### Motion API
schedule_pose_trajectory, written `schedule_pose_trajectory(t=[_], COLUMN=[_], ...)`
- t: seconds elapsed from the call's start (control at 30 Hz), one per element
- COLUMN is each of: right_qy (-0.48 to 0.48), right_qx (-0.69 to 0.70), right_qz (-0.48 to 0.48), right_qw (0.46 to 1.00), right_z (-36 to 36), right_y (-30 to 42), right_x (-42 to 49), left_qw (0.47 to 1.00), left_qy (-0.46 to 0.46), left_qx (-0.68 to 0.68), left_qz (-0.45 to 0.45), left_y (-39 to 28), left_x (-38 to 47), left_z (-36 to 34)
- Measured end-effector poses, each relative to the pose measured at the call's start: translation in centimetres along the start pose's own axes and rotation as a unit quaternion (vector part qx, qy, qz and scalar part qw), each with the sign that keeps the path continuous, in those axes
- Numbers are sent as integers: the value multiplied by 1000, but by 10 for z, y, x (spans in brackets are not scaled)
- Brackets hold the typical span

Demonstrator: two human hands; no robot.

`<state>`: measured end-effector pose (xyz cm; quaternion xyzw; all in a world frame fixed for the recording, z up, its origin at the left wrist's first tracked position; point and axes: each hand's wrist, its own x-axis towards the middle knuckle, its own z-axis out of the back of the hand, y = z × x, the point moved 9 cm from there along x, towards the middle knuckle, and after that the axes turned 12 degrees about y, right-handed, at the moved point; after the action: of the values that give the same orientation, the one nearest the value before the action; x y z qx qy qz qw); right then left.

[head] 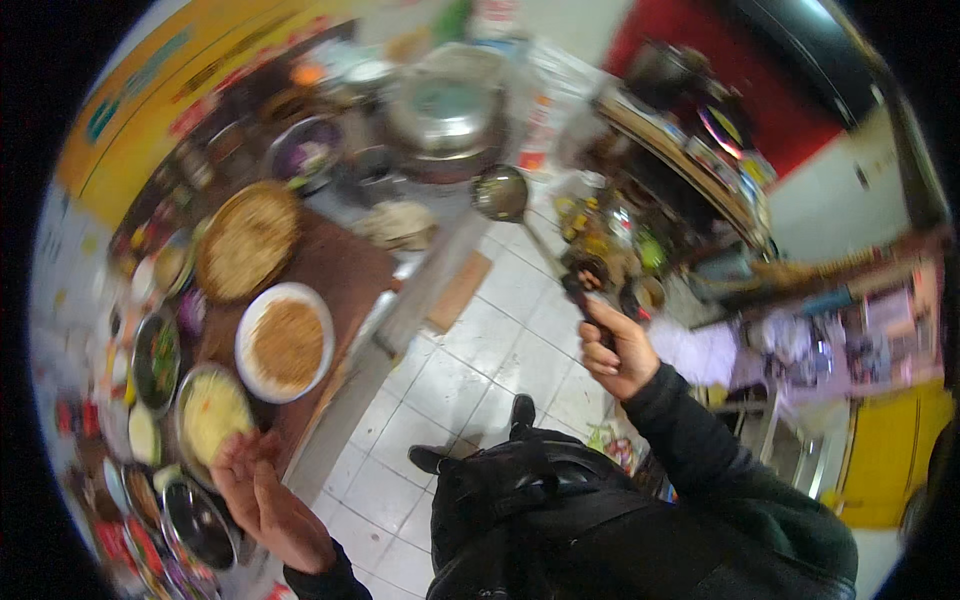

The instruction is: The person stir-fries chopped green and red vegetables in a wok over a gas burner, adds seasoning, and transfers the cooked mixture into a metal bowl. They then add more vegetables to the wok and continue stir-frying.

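My right hand (619, 349) is closed around the dark handle of a metal ladle (501, 193), whose bowl hangs over the gap between the counter and the floor. At the lower left, my left hand (259, 499) is held with its fingers loosely spread, with nothing seen in it. It overlaps the near rim of a metal bowl of pale yellow food (214, 409); whether it touches is unclear. Above that stands a white bowl (321, 319) of brown crumbly powder (286, 345). A round basket of pale flat food (249, 240) lies farther up the dark board (337, 262).
A large lidded metal pot (444, 112) stands at the top beside a crumpled cloth (397, 223). More bowls, including one with chopped greens (159, 360) and a dark pan (201, 525), line the left. Bottles (592, 229) and a cluttered wooden shelf (675, 161) are at the right.
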<state>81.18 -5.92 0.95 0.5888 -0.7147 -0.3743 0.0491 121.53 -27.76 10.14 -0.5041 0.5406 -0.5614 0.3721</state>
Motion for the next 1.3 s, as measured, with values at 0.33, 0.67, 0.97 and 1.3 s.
schedule_pose_trajectory(t=[0.33, 0.67, 0.97, 1.3], right_qy=[-57, -162, -305, -471], right_qx=[142, 228, 260, 284], right_qz=[63, 251, 351, 389], right_qw=[986, 927, 846, 739], right_z=[169, 336, 435, 491], right_y=[47, 150, 213, 318], right_x=[-98, -197, -248, -264], left_qw=[784, 662, 711, 598], left_qy=[586, 740, 650, 622], left_qx=[-205, -69, -66, -222], left_qz=[13, -96, 261, 455], left_y=[-180, -102, 200, 275], left_x=[-122, -204, -85, -46], left_z=[-522, -694, -958, -1332])
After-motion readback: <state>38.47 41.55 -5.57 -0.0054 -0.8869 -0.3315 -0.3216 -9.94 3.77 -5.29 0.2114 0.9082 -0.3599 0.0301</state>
